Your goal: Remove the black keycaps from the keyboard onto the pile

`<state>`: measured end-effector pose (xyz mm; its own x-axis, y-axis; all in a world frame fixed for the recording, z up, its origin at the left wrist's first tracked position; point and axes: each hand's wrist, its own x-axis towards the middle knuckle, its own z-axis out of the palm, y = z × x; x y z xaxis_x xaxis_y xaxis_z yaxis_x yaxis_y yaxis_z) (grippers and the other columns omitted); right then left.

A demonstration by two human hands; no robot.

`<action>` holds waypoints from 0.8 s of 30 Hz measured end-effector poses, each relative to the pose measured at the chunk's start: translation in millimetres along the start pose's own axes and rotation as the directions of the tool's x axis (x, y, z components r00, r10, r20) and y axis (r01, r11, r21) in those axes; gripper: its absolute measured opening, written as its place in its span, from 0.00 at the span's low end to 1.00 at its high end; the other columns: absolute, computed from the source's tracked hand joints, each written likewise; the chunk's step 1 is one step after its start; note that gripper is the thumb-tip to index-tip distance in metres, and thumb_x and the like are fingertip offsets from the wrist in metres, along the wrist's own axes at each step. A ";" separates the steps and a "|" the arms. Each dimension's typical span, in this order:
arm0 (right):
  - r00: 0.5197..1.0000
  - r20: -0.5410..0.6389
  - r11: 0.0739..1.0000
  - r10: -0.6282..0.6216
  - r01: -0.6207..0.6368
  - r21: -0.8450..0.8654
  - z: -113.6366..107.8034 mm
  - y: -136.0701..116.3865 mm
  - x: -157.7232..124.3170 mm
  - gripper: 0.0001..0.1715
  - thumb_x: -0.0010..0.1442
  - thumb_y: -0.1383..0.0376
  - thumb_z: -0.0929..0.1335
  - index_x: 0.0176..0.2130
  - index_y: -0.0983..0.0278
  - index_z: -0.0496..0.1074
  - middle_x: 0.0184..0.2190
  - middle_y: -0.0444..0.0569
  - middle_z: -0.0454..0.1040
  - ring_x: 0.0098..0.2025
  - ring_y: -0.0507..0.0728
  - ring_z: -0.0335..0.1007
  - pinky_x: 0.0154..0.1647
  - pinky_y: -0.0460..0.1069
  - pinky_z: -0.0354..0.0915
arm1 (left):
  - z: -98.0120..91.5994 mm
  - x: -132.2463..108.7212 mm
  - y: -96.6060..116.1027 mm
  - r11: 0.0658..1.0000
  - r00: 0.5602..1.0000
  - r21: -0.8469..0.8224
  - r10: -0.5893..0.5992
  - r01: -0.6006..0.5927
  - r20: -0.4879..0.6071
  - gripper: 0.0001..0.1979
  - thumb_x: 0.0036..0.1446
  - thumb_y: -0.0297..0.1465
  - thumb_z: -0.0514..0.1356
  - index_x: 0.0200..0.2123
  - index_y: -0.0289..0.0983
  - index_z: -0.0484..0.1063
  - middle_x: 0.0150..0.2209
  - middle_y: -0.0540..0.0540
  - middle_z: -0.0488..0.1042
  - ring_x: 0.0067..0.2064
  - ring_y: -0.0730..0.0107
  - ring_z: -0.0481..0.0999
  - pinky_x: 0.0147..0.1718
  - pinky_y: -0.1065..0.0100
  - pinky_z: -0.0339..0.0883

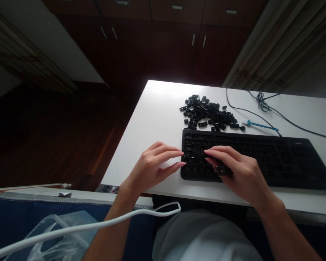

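A black keyboard [293,159] lies on the white table, its keycaps off, so bare key sockets show. At its left edge is my left hand [157,161], thumb and fingers apart with nothing between them; the fingertips reach the rim. My right hand [239,166] is closed around a small dark tool [223,170] over the left part of the key field. The tool's dark front end points left onto the sockets and blends into the keyboard, so its exact kind is unclear. Behind the keyboard sits a heap of loose black keycaps [203,110].
A blue-handled brush [260,125] with pale bristles lies behind the keyboard. A black cable [263,103], partly bundled, crosses the back right of the white table [146,116]. In front, a white bar-like cord [97,226] runs above a clear plastic bag [62,235].
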<state>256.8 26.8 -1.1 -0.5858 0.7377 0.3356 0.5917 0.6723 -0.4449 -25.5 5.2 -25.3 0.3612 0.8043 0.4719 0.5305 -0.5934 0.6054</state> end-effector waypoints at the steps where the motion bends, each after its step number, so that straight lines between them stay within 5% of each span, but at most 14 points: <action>1: 1.000 -0.025 1.000 0.018 -0.019 -0.010 -1.6 1.2 -0.5 0.25 0.65 0.73 0.68 0.58 0.57 0.71 0.53 0.47 0.77 0.48 0.54 0.77 0.48 0.48 0.72 | 0.3 0.2 0.0 1.000 1.000 0.010 -0.007 0.007 -0.006 0.15 0.61 0.28 0.67 0.51 0.40 0.77 0.47 0.43 0.82 0.46 0.63 0.78 0.46 0.60 0.75; 10: 0.996 0.085 1.000 -0.012 0.011 0.014 10.9 -6.9 17.3 0.18 0.68 0.71 0.66 0.55 0.59 0.72 0.53 0.46 0.77 0.46 0.54 0.78 0.47 0.48 0.72 | 3.0 -0.4 -0.9 0.992 0.995 0.069 -0.101 0.102 -0.015 0.15 0.64 0.28 0.64 0.54 0.40 0.76 0.49 0.43 0.80 0.48 0.62 0.77 0.49 0.59 0.74; 24: 0.986 0.163 0.999 -0.026 0.021 0.033 13.1 -4.4 25.6 0.30 0.59 0.78 0.64 0.58 0.59 0.70 0.55 0.45 0.76 0.48 0.55 0.77 0.48 0.49 0.71 | 3.4 0.3 -0.9 0.994 0.996 0.066 -0.084 0.083 0.010 0.17 0.65 0.28 0.63 0.57 0.40 0.74 0.50 0.44 0.79 0.49 0.62 0.76 0.49 0.59 0.73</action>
<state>231.9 41.9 -1.4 -0.6833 0.7000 0.2076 0.5609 0.6853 -0.4645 -23.2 6.1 -27.9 0.3232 0.8514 0.4132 0.6083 -0.5214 0.5985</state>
